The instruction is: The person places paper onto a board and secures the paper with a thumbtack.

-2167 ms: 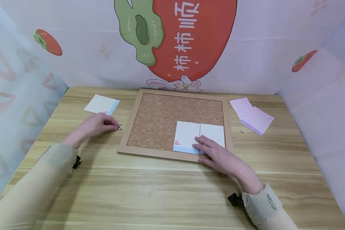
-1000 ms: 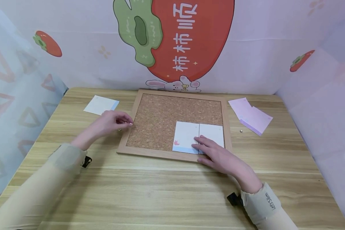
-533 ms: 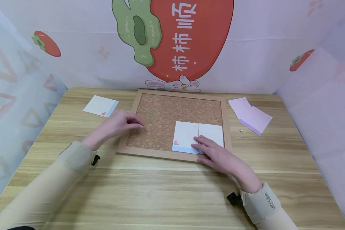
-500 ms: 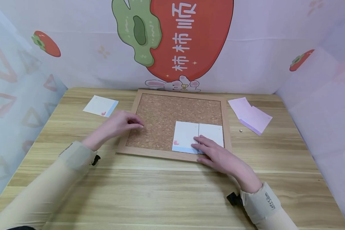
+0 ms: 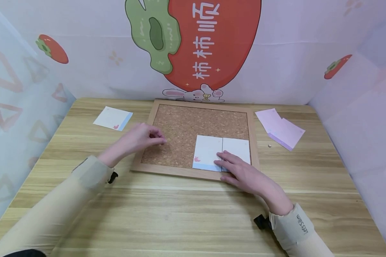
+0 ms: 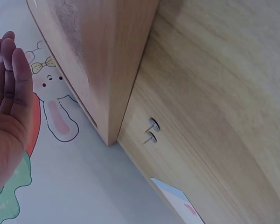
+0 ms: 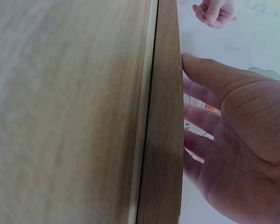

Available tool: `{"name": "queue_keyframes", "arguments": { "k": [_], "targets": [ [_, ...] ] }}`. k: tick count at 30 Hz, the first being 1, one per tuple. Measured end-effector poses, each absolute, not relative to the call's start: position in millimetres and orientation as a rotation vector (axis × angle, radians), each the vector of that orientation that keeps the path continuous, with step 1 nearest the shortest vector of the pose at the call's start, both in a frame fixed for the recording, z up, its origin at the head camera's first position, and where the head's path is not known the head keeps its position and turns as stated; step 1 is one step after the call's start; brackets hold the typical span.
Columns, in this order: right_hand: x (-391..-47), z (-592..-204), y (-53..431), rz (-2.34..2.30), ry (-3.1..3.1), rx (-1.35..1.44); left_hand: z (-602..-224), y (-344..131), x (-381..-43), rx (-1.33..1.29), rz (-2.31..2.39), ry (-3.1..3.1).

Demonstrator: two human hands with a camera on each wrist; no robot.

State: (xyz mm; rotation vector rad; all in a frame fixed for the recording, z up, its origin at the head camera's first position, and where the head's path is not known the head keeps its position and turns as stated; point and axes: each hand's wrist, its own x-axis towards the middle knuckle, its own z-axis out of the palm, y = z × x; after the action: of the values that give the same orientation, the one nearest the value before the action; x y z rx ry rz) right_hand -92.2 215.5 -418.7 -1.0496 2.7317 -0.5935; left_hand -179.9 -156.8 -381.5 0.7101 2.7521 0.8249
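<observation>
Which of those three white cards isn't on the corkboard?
The white card lying on the table, left of the corkboard; the other two white cards sit side by side on the cork.

"LetsSlim" on right cuff [image 5: 292, 225]; "柿柿顺" on backdrop [image 5: 295, 67].

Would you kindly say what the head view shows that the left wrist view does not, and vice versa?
Only the head view shows the right hand, two white cards on the corkboard, the pink cards and a lone tack near them. Only the left wrist view shows two tacks on the table beside the frame. Both show the left hand, frame, loose white card and printed rabbit.
</observation>
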Motion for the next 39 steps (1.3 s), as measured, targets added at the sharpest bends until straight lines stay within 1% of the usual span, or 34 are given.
{"name": "queue_keyframes", "arguments": {
  "k": [5, 14, 25, 39],
  "targets": [
    [-92.6, -418.8, 215.4, -0.601, 2.728, -1.047, -379.3, -151.1, -180.8, 0.671, 0.869, 2.719],
    [-92.7, -418.7, 215.7, -0.603, 2.722, -1.035, -378.7, -135.5, -183.4, 0.688, 0.959, 2.645],
    [-92.5, -419.5, 215.6, -0.612, 2.732, -1.068, -382.0, -120.3, -185.2, 0.748, 0.912, 2.613],
    [-93.6, -417.2, 215.3, -0.598, 2.713, -1.032, -381.0, -92.7, -180.9, 0.757, 0.841, 2.58]
  ]
}}
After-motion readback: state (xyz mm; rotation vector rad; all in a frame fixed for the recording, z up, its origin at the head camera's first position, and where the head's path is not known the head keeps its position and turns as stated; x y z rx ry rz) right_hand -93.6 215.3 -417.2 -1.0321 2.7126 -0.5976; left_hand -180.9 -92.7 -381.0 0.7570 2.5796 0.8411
